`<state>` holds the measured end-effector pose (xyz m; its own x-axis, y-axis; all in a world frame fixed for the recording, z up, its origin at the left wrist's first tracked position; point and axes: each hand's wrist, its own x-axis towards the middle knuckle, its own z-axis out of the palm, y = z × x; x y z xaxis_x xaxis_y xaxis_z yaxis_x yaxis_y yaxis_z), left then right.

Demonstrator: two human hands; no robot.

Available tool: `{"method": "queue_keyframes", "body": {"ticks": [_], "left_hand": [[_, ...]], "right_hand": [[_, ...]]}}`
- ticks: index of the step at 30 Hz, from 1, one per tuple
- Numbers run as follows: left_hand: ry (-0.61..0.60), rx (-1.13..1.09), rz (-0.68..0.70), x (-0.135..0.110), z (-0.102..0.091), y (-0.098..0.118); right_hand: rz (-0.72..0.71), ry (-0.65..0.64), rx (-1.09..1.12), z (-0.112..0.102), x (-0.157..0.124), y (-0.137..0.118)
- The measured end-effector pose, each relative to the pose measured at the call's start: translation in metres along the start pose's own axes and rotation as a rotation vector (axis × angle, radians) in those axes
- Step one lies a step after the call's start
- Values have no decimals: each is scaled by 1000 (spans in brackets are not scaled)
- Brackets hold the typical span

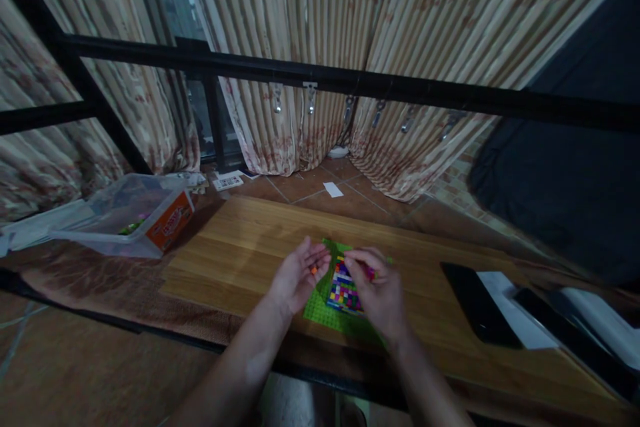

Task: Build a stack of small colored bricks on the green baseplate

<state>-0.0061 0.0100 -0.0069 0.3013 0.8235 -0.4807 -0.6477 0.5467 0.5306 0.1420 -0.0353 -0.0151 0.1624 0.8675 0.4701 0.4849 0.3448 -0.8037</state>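
Observation:
A green baseplate (320, 307) lies on the wooden table (240, 247), with a patch of small multicoloured bricks (343, 287) built on it. My left hand (297, 277) hovers at the plate's left edge, palm up and fingers curled, with a small orange piece (313, 270) resting at the fingertips. My right hand (377, 290) is over the plate's right side, fingers pinched on a small pink-magenta piece (370, 273) above the coloured patch. The two hands almost touch.
A clear plastic tub (127, 213) with an orange label and loose pieces stands at the table's left. A black phone (477, 310) and white paper (515, 317) lie at the right. A black metal rail (350, 83) and curtains are behind.

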Motion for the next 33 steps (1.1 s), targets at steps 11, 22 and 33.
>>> {"method": "queue_keyframes", "body": {"ticks": [11,22,33], "left_hand": [[-206,120,-9,-16,7,-2],[-285,155,16,-19,11,-6],[43,704,382,14,-11,-18]], "right_hand": [[-198,-290,-303,17,-10,-16],[-197,-323,-351,12,-7,-13],[139,-65,-155,-23,1,14]]}}
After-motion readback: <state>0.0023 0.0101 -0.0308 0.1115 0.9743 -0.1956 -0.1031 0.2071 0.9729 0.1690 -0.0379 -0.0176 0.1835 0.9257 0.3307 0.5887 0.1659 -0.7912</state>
